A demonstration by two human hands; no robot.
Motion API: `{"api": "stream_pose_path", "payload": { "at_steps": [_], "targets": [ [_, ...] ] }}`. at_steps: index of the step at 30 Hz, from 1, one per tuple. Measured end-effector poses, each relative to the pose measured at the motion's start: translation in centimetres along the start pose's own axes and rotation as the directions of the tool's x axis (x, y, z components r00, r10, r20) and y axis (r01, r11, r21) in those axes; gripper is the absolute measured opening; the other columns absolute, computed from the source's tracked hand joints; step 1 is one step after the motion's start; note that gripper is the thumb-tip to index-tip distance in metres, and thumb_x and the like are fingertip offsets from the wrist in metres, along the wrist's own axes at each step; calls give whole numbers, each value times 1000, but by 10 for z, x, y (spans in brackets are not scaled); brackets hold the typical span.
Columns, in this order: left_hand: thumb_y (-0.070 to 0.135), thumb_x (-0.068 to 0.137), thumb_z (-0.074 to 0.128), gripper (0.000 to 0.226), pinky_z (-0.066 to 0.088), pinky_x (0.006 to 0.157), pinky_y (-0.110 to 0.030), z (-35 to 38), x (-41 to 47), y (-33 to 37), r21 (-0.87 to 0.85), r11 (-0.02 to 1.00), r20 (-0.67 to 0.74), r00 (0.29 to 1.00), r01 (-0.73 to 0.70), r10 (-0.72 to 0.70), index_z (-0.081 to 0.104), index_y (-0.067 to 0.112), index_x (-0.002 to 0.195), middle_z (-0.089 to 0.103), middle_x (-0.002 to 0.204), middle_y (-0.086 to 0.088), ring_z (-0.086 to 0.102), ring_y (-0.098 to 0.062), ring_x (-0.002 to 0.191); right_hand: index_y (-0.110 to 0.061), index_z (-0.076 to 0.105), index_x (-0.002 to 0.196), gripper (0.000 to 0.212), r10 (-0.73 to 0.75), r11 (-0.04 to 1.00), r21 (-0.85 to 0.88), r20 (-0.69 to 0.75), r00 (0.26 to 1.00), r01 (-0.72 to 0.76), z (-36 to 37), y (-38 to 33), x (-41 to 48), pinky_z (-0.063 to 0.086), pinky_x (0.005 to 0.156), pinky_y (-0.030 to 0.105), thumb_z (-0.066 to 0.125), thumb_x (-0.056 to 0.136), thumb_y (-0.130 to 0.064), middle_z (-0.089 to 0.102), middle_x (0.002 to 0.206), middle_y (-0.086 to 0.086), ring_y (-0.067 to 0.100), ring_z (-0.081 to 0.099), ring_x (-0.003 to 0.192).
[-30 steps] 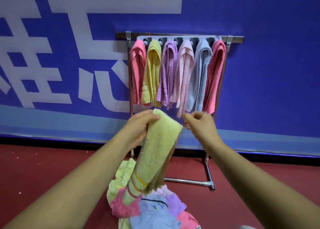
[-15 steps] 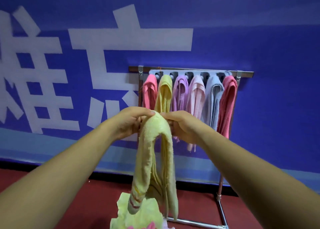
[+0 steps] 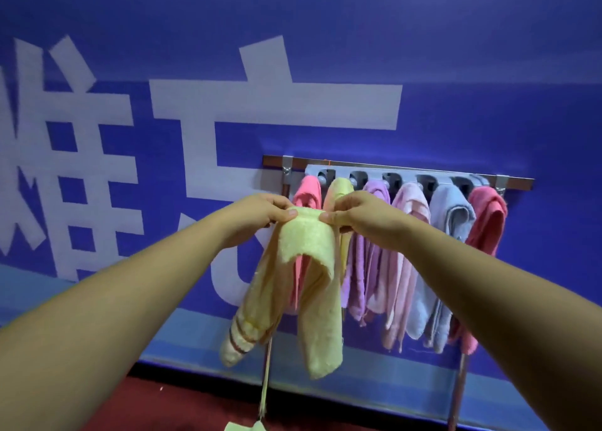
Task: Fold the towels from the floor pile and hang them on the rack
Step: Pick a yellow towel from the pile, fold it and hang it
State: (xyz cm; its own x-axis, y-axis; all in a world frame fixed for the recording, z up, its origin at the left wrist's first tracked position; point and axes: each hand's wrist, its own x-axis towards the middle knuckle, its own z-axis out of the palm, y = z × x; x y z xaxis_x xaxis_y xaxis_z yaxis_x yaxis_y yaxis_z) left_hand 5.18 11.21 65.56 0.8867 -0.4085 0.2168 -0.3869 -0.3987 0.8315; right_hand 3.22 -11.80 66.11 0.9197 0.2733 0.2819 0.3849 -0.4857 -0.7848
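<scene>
A folded pale yellow towel hangs doubled over, its fold at the top and two ends dangling. My left hand pinches the fold's left side, and my right hand pinches its right side. Both hands hold it up in front of the left end of the metal rack. Several towels hang on the rack: pink, yellow, purple, light pink, light blue and coral. A tip of the floor pile shows at the bottom edge.
A blue wall with large white characters stands right behind the rack. Below it lies a red floor. The rack's right leg goes down to the floor at the right.
Both hands raised the yellow towel from waist height to the rack's top. My right hand took hold of the fold beside the left. The view tilted up, hiding most of the pile.
</scene>
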Motion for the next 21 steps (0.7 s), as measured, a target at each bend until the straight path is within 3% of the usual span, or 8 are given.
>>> {"api": "stream_pose_path", "payload": {
  "at_steps": [3,6,9,12,14,16,21],
  "targets": [
    [19,99,58,18,35,73,-26,-9,36,3,4,999,-89,995,-35,35,68,17,83,58,79,6,46,-13,81,-10,77,88,19,-46,991,-136,-189,981,20,-4,-4,38,49,65,39,72,91,-28,65,76,14,19,55,69],
    [20,97,61,13,37,69,-23,-23,77,4,7,999,-197,979,-53,53,69,11,91,60,83,5,50,-11,80,-10,77,91,18,-122,968,-248,-290,949,49,-11,-10,75,44,54,21,69,94,-25,65,74,0,8,55,63],
    [24,96,64,13,49,76,-27,-34,117,-5,29,999,-232,972,-17,23,71,16,88,66,90,2,59,-14,89,-18,78,92,15,-124,939,-343,-346,930,-2,-16,-3,117,54,74,30,70,92,-30,72,86,0,18,67,83],
    [25,95,66,11,57,87,-34,-41,150,-19,119,993,-213,977,23,3,72,18,89,69,98,-2,64,-18,94,-17,77,86,16,-91,883,-460,-366,926,-95,-18,10,153,48,97,48,71,90,-31,72,81,2,26,66,83],
    [27,95,65,11,57,84,-34,-40,167,-27,156,988,-247,969,20,19,70,21,87,69,95,-2,64,-17,90,-12,77,94,19,-114,831,-542,-387,915,-126,-19,14,170,39,94,42,69,90,-28,73,88,7,27,62,87],
    [27,95,64,14,53,71,-28,-33,180,-35,166,986,-332,942,2,54,67,23,82,67,86,2,60,-14,80,-14,77,98,17,-149,803,-580,-420,895,-138,-17,18,180,31,90,40,66,91,-25,72,96,7,28,57,93],
    [5,89,58,26,36,46,-22,-5,191,-58,185,983,-317,947,17,43,55,20,68,51,63,1,45,-15,57,-15,71,98,17,-136,794,-579,-466,874,-185,-6,45,191,42,84,40,55,93,-19,71,97,8,34,62,98]
  ]
}}
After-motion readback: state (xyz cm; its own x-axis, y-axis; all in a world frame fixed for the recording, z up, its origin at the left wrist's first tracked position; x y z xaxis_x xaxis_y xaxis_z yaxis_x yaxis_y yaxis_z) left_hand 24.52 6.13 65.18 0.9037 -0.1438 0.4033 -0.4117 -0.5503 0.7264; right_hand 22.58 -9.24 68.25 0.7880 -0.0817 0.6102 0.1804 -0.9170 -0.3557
